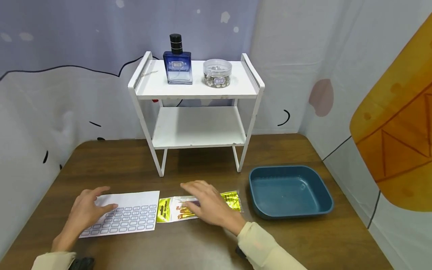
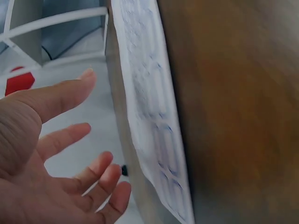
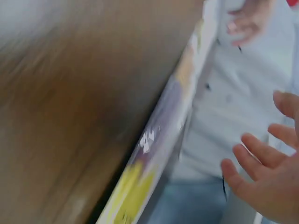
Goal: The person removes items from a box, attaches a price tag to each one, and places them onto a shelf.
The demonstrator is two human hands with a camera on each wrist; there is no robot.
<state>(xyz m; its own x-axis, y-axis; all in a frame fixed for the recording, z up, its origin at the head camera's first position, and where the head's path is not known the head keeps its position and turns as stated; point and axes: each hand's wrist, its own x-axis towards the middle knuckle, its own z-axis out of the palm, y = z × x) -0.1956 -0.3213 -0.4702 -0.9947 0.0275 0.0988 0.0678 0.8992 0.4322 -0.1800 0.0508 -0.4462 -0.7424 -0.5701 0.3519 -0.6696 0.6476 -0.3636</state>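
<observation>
A white sheet of blue-outlined labels (image 1: 129,214) lies flat on the brown table (image 1: 189,243) near its front edge. My left hand (image 1: 88,208) is spread over the sheet's left end, fingers straight. In the left wrist view that hand (image 2: 56,154) is open, with a gap between the palm and the sheet (image 2: 149,107). Just right of the sheet lies a clear packet with yellow ends (image 1: 170,209). Over it is my right hand (image 1: 206,200), open and flat, covering its middle. The right wrist view, blurred, shows the fingers (image 3: 261,177) spread apart from the packet (image 3: 159,149).
A two-tier white shelf (image 1: 197,93) stands at the back of the table. On its top tier are a blue perfume bottle (image 1: 177,62) and a clear jar (image 1: 217,73). A dark blue tray (image 1: 290,191) sits right of the packet. Fabric walls close in around the table.
</observation>
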